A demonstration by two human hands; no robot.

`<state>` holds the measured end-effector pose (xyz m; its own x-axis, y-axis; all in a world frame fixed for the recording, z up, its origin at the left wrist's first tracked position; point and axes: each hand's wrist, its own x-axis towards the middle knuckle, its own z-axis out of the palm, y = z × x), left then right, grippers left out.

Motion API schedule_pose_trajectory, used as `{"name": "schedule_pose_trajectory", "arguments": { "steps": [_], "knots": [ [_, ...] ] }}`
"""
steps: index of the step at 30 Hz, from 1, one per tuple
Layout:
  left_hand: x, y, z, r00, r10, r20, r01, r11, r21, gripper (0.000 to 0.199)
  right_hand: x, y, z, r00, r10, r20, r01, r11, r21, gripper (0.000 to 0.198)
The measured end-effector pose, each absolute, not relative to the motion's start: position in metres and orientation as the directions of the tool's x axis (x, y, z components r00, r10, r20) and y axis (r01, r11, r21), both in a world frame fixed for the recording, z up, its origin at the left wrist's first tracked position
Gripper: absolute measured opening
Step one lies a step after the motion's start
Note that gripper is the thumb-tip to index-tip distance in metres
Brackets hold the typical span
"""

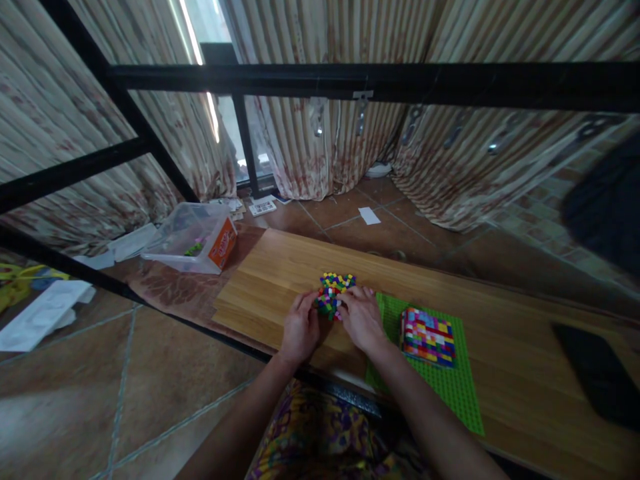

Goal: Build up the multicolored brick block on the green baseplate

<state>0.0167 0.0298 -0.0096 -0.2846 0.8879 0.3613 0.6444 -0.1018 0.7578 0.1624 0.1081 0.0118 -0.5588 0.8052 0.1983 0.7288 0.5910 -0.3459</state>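
A loose pile of small coloured toy bricks point(334, 288) lies on the wooden board between my two hands. My left hand point(301, 327) is at the pile's left edge, its fingers curled and drawn together against the bricks. From the right, my right hand point(361, 319) reaches over the pile, with thumb and fingertips closed among the bricks. Whatever sits between the fingertips of either hand is too small to make out. Beside my right forearm, a block built of multicoloured bricks point(428, 337) stands on a green studded baseplate point(467, 393).
A clear plastic bin point(175, 233) with an orange label and a few green pieces stands left of the wooden board point(260, 267). A dark flat object point(597, 373) lies on the board's right. A black metal bar point(320, 81) crosses ahead, before striped curtains point(340, 147).
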Motion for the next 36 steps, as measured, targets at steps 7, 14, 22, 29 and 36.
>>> {"name": "schedule_pose_trajectory", "arguments": {
  "steps": [7, 14, 22, 29, 36],
  "knots": [
    [0.021, 0.022, 0.002, -0.398, 0.865, 0.306, 0.499, -0.076, 0.863, 0.027, 0.172, 0.092, 0.030, -0.549, 0.796, 0.255, 0.668, 0.601, -0.439, 0.017],
    [0.053, 0.011, 0.029, -0.235, 0.972, -0.009, -0.024, 0.004, 1.000, 0.023, 0.192, 0.056, 0.054, -0.477, 0.848, 0.231, 0.457, 0.464, -0.759, 0.020],
    [0.079, 0.013, 0.046, -0.207, 0.973, -0.104, -0.236, 0.053, 0.970, 0.026, 0.208, 0.042, 0.055, -0.220, 0.974, 0.053, 0.070, 0.070, -0.995, 0.016],
    [0.092, 0.011, 0.053, -0.123, 0.992, -0.014, -0.175, -0.007, 0.985, 0.024, 0.225, 0.033, 0.061, -0.167, 0.985, 0.052, 0.056, 0.062, -0.996, 0.013],
    [0.105, 0.011, 0.055, 0.012, 1.000, -0.019, -0.062, 0.020, 0.998, 0.025, 0.241, 0.025, 0.067, -0.140, 0.990, 0.001, 0.038, 0.007, -0.999, 0.014]
  ]
}}
